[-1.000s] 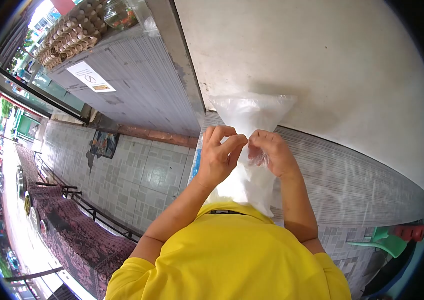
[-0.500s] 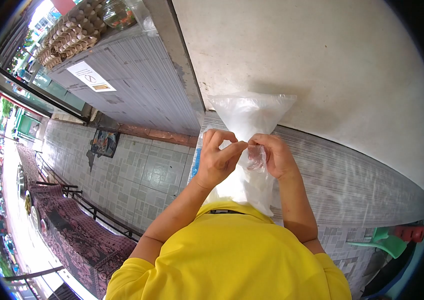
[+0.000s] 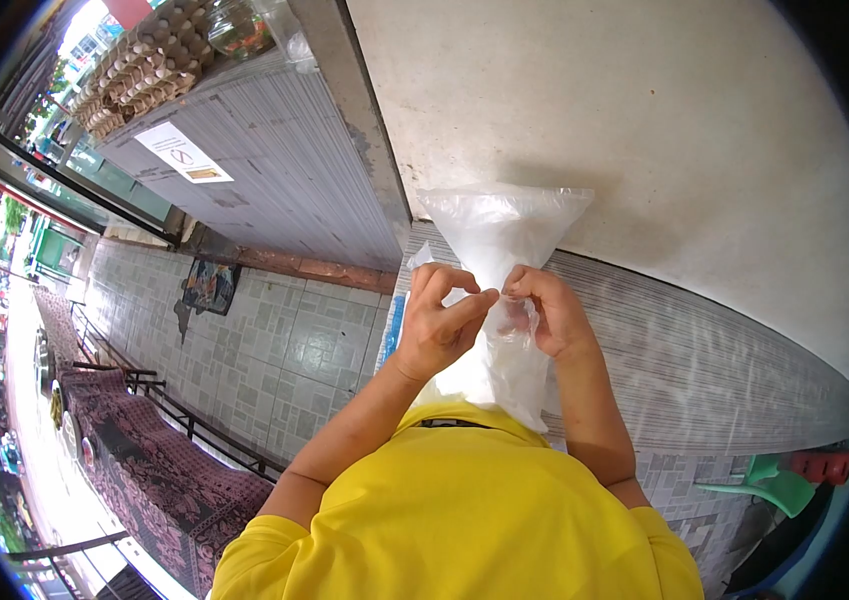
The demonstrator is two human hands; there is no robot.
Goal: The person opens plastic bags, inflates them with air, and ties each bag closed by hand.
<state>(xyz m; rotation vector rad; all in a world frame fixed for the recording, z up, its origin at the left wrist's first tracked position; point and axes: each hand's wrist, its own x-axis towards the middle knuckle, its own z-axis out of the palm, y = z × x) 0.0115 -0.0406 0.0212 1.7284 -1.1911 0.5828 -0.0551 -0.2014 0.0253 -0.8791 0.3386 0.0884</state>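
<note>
My left hand [image 3: 441, 318] is closed in a pinch, thumb and forefinger pressed together. Close beside it, my right hand [image 3: 552, 318] pinches the top of a small clear plastic bag [image 3: 514, 322], which hangs below the fingertips. The left fingertips meet at the same bag's edge; how much plastic they hold is too fine to make out. Behind the hands, a large translucent plastic bag [image 3: 509, 225] flares toward the wall, filled with something whitish. More white plastic [image 3: 479, 375] lies between my forearms, against the yellow shirt.
The bags rest on a grey wood-patterned bench [image 3: 644, 350] along a pale wall [image 3: 624, 100]. Egg trays [image 3: 149, 70] and a glass jar [image 3: 237, 28] stand on a counter at upper left. A cloth-covered table [image 3: 144, 440] is at left, a green chair [image 3: 779, 485] at lower right.
Both hands have shifted only slightly, and the small bag now hangs narrower beneath my right fingers. A clear plastic tip shows above my left hand. The large bag stays in place.
</note>
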